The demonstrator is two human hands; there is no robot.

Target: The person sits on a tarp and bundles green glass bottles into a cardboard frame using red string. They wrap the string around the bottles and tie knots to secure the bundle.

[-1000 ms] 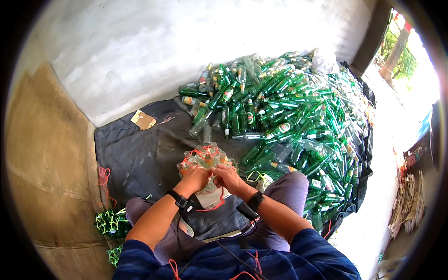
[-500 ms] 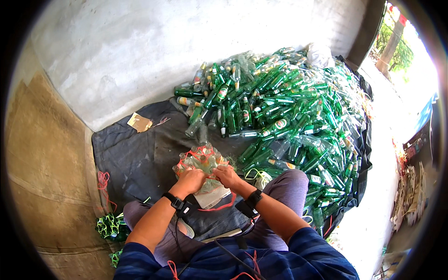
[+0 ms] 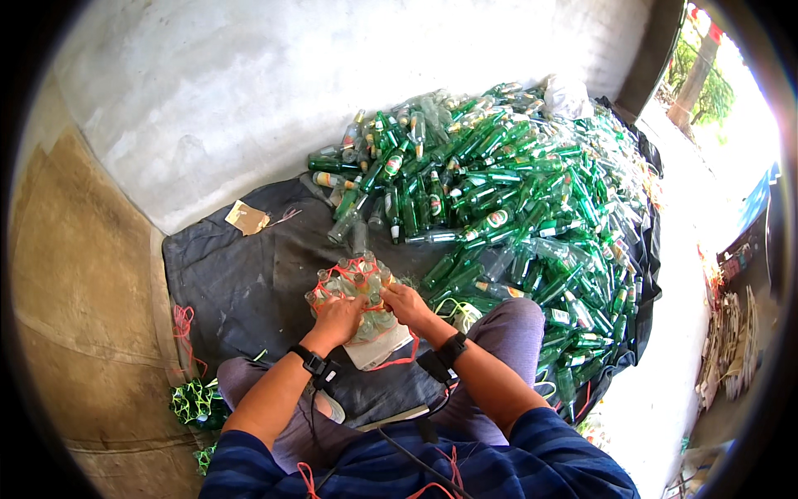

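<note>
In front of me stands a round bundle of clear glass bottles (image 3: 363, 284), necks up, with red string (image 3: 347, 268) wound among the necks. It rests by a pale flat slab (image 3: 371, 353). My left hand (image 3: 339, 321) is closed at the bundle's near side. My right hand (image 3: 405, 304) is closed at its right side, thumb and fingers pinched together. Red string shows between the two hands, and both seem to grip it; the fingertips are partly hidden. A loose red length curves down beside the slab.
A large heap of mostly green bottles (image 3: 499, 200) covers the dark sheet (image 3: 241, 283) ahead and to the right. Green bottles tied with yellow-green string (image 3: 195, 403) stand at lower left. Red string (image 3: 184, 323) and a cardboard piece (image 3: 248, 218) lie at left, near the white wall (image 3: 249, 91).
My hands have shifted slightly at the bundle, and the right one has risen a little. The loose red string beside the slab has drawn in closer to it.
</note>
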